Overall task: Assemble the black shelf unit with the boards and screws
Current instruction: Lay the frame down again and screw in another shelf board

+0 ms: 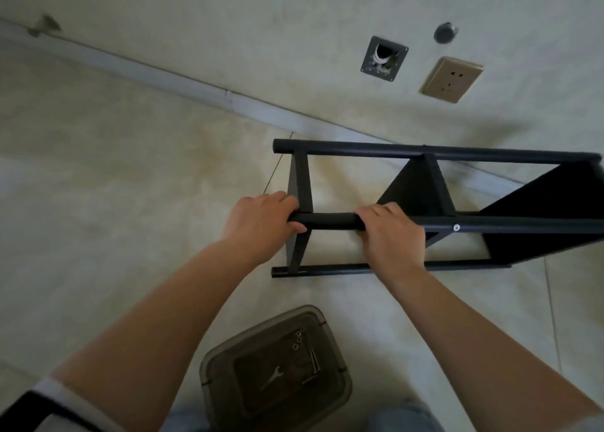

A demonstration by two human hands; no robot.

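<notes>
The black shelf unit (434, 183) lies on its side on the pale floor, its round poles running left to right and its boards standing between them. My left hand (261, 220) grips the left end of the nearest upper pole (330, 219). A short way to the right, my right hand (390, 232) grips the same pole. A silver screw head (456, 227) shows in that pole just right of my right hand. Loose screws (299, 337) and a small wrench (273, 376) lie in a clear plastic box (340, 389) near my knees.
The wall with its skirting board (157, 78) runs diagonally behind the shelf. On the wall are a beige power socket (451, 79), an open cable box (384, 58) and a round grey fitting (444, 32). Bare floor (114, 176) lies to the left.
</notes>
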